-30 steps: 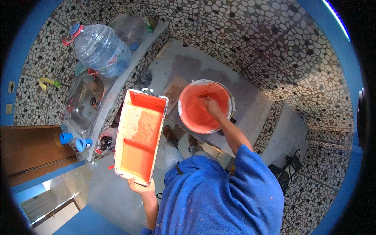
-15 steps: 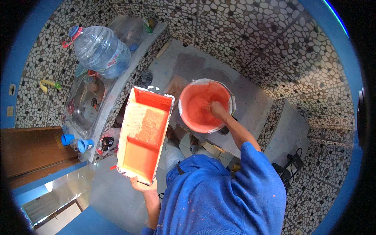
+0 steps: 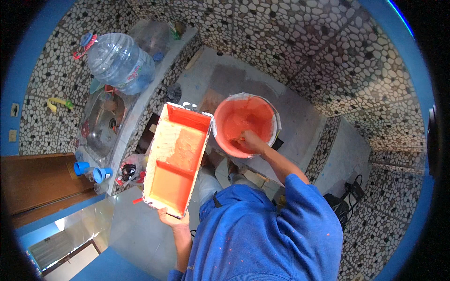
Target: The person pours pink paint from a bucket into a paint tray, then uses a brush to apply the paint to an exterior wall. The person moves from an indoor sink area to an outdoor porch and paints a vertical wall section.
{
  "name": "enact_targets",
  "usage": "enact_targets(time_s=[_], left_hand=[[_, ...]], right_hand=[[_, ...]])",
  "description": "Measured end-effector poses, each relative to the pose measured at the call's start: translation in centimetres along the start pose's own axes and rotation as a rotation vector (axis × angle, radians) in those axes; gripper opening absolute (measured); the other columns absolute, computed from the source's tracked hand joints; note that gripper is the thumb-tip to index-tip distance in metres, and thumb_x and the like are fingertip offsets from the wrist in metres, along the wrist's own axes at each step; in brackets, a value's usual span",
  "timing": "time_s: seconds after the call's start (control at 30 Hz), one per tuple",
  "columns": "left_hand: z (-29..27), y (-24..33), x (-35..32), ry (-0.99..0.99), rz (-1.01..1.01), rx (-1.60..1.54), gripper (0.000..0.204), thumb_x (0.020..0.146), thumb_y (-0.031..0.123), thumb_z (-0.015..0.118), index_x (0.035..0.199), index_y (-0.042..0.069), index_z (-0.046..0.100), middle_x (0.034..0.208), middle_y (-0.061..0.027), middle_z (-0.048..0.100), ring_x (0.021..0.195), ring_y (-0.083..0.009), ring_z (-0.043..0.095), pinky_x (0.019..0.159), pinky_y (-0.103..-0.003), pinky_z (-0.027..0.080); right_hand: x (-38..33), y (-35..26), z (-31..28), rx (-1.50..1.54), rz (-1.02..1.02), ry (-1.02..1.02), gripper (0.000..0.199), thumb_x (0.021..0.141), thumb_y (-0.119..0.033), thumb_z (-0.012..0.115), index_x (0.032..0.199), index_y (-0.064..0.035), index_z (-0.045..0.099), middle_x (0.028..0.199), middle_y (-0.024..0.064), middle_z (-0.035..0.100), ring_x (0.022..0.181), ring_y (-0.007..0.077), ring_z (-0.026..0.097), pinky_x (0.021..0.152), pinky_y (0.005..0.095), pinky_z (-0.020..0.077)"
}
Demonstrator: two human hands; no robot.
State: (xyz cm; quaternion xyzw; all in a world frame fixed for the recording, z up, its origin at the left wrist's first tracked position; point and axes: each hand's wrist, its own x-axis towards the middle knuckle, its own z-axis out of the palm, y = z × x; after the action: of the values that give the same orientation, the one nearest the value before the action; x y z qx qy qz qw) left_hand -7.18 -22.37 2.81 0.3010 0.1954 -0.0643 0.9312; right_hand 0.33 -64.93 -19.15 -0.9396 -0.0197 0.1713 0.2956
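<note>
My left hand (image 3: 174, 219) grips the near end of a long paint tray (image 3: 174, 161), whose inside is coated with orange paint. A low ridge divides the tray, and a smooth pool of lighter orange lies in the end closest to me. Right of the tray is a white-rimmed bucket (image 3: 243, 110), its inside covered in orange-red paint. My right hand (image 3: 252, 142) reaches into the bucket with its fingers closed near the paint. What those fingers hold, if anything, is hidden.
On the left, a counter holds a metal sink (image 3: 105, 122), a large clear water jug (image 3: 121, 63) and blue cups (image 3: 101, 174). A clear plastic bag (image 3: 132, 168) sits by the counter's end. Pebble-patterned walls (image 3: 300, 51) rise ahead and right. A black bag (image 3: 344, 201) lies at right.
My right hand has moved left and toward me within the bucket. The tray has shifted slightly right in my left hand, closer to the bucket.
</note>
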Motion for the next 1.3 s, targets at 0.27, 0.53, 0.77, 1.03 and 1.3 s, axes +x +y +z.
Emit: enact_targets(time_s=[0.27,0.53,0.77,1.03,1.3], left_hand=[[0.3,0.1,-0.4,-0.035,-0.048,-0.014,0.069,0.074,0.026,0.067,0.140,0.010,0.050,0.129,-0.0085,0.061,0.115,-0.0294,0.062,0.096,-0.045,0.055],[0.3,-0.3,-0.5,0.107,0.042,0.066,0.072,0.075,0.026,0.066,0.143,0.010,0.049,0.132,-0.0088,0.060,0.119,-0.0283,0.061,0.095,-0.044,0.056],[1.0,-0.1,-0.3,-0.027,-0.004,0.055,0.072,0.076,0.026,0.066,0.144,0.009,0.048,0.132,-0.0090,0.059,0.119,-0.0272,0.061,0.096,-0.042,0.055],[0.7,0.0,-0.5,0.012,-0.024,0.020,0.075,0.075,0.027,0.067,0.145,0.009,0.045,0.130,-0.0114,0.059,0.113,-0.0303,0.062,0.086,-0.048,0.058],[0.5,-0.9,-0.2,0.144,0.008,0.005,0.075,0.074,0.027,0.066,0.144,0.007,0.047,0.133,-0.0121,0.059,0.118,-0.0327,0.062,0.090,-0.050,0.058]], right_hand=[[0.9,5.7,-1.2,-0.126,0.178,0.340,0.024,0.087,-0.011,0.059,0.102,-0.0107,0.078,0.105,0.0246,0.071,0.092,0.0426,0.068,0.076,0.0502,0.0545],[4.9,1.0,4.1,0.672,0.120,0.531,0.022,0.090,-0.016,0.062,0.103,-0.0066,0.076,0.107,0.0218,0.071,0.089,0.0406,0.068,0.081,0.0491,0.0548],[1.0,1.5,2.9,0.106,0.008,0.179,0.024,0.090,-0.026,0.066,0.087,-0.0037,0.076,0.090,0.0259,0.071,0.084,0.0455,0.067,0.074,0.0535,0.0530],[1.6,8.5,1.7,-0.240,0.101,0.348,0.017,0.084,-0.017,0.067,0.081,-0.0038,0.077,0.082,0.0254,0.069,0.084,0.0436,0.068,0.075,0.0542,0.0531],[3.6,1.3,0.1,0.084,0.084,0.584,0.025,0.088,-0.012,0.061,0.106,-0.0071,0.077,0.100,0.0251,0.070,0.091,0.0431,0.068,0.077,0.0532,0.0544]])
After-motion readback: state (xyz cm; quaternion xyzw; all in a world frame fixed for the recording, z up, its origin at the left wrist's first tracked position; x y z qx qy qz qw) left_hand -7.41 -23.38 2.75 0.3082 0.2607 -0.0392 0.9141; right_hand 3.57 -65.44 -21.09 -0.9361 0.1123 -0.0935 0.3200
